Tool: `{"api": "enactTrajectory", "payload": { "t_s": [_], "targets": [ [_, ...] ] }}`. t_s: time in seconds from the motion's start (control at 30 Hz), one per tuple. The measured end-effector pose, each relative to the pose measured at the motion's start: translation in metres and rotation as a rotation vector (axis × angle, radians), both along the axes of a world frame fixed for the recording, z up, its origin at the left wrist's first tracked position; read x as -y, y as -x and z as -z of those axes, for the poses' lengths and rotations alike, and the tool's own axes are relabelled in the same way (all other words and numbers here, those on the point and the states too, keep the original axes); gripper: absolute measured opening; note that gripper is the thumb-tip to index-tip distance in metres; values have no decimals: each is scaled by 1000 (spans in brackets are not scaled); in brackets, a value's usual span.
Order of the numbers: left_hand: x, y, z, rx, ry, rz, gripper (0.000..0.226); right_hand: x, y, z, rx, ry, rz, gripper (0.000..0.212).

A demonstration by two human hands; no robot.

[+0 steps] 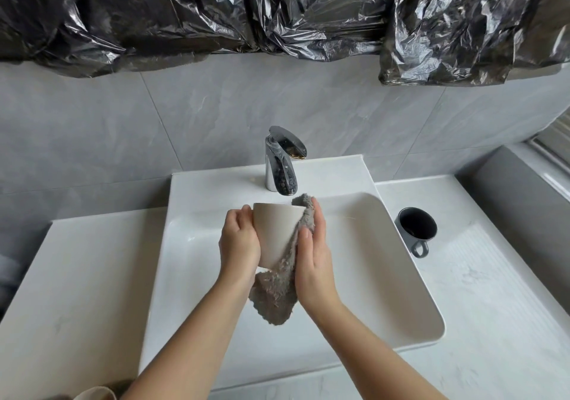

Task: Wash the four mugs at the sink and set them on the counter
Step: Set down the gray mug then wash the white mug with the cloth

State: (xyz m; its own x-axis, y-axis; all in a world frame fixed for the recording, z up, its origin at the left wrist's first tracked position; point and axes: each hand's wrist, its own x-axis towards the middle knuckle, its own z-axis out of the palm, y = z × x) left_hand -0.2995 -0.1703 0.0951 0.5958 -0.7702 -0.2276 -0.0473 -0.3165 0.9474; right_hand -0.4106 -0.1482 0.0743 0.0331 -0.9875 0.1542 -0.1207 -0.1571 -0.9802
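A beige mug [278, 233] is held over the white sink [385, 264], its opening turned away towards the tap. My left hand [239, 240] grips its left side. My right hand [313, 254] presses a grey fluffy cloth [277, 294] flat against the mug's right side, and the cloth hangs down below both hands. A dark grey mug [416, 230] stands upright on the counter to the right of the sink, handle towards me. The rim of another beige mug [97, 395] shows at the bottom left edge.
A chrome tap [282, 165] stands behind the basin; no water is seen running. White marble counter [493, 307] lies on both sides, ribbed on the right. Black plastic sheeting [277, 14] hangs over the grey tiled wall.
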Motion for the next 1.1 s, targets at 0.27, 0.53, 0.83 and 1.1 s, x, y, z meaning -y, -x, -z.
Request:
{"api": "enactTrajectory", "payload": {
  "t_s": [0.27, 0.53, 0.83, 1.1],
  "targets": [
    [-7, -4, 14, -116, -39, 35, 35, 2, 1, 0, 129, -157, -42, 46],
    [-11, 0, 10, 385, 98, 19, 17, 1, 2, 5, 367, -497, 4, 43],
    [-19, 14, -14, 57, -152, 226, 69, -6, 0, 7, 189, -194, -26, 40],
    [-21, 1, -4, -346, -178, 267, 81, -2, 2, 10, 196, -177, -65, 50]
  ]
}}
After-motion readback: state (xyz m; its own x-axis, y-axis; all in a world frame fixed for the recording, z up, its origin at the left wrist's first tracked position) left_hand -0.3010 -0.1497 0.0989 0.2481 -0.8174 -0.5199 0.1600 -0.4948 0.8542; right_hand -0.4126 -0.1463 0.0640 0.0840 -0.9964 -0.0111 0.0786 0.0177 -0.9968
